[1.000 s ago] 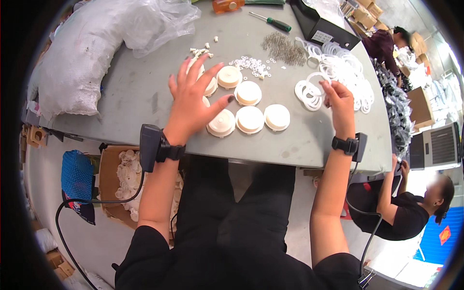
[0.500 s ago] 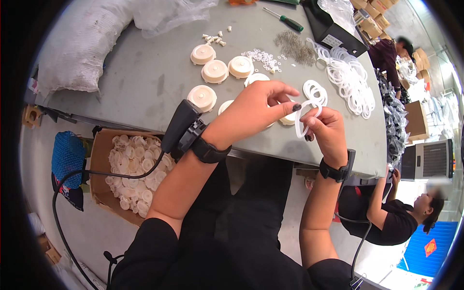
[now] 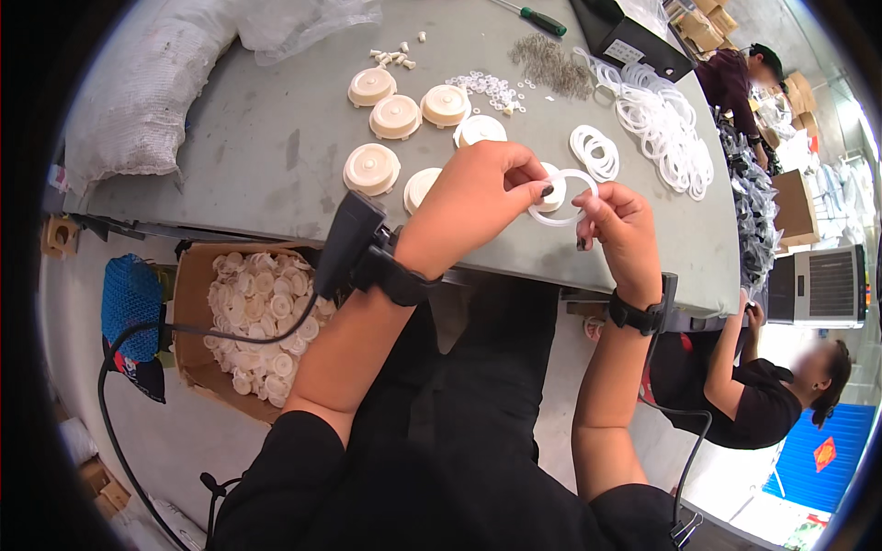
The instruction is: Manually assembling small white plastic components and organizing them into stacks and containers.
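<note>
Between my hands a translucent white sealing ring [image 3: 555,222] is held above the near part of the table. My left hand [image 3: 482,197] pinches its left side with thumb and fingers. The opposite side sits in the closed fingertips of my right hand [image 3: 623,230]. Round cream plastic caps [image 3: 371,169] lie on the table around my left hand, some partly hidden behind it. Just beyond my right hand rests a small group of similar rings [image 3: 595,153]. Farther right is a large heap of rings [image 3: 657,129].
On the grey table [image 3: 266,138] lie small white washers [image 3: 491,90], cream plugs [image 3: 395,60], metal springs [image 3: 551,64] and a green screwdriver [image 3: 542,20]. A white sack [image 3: 129,110] sits left. Below stands a carton [image 3: 197,354] of white parts. Two people are at the right.
The ring has turned to face me more openly, and my left fingers have closed on its left side. The view has shifted slightly, so the table items appear higher.
</note>
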Tool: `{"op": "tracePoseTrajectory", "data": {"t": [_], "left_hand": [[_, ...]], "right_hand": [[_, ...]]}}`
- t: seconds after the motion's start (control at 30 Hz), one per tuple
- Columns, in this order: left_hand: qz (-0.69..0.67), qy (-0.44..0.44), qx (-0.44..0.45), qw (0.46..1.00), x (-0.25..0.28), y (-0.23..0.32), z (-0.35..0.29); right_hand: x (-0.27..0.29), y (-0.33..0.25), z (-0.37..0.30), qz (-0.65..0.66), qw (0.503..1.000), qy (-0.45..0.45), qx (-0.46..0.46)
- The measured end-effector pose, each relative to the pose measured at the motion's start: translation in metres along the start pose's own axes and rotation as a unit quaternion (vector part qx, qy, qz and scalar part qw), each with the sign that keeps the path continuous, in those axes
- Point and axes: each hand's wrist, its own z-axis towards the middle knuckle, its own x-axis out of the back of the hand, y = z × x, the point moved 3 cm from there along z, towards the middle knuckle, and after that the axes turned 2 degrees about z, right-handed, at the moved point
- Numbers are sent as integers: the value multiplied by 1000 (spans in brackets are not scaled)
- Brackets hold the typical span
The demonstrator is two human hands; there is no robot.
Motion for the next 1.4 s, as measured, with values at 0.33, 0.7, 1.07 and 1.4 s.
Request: {"op": "tracePoseTrajectory", "data": {"t": [0.33, 0.7, 1.07, 1.4], "left_hand": [[374, 109, -100, 916, -13, -4, 6], [225, 45, -73, 971, -11, -3, 16], [375, 82, -60, 922, -16, -13, 23], [400, 95, -69, 909, -18, -17, 27]], "right_hand": [[-3, 12, 6, -180, 977, 110, 32], [5, 14, 12, -67, 995, 75, 19], [6, 22, 21, -170, 981, 79, 57], [9, 22, 25, -241, 961, 129, 43]]}}
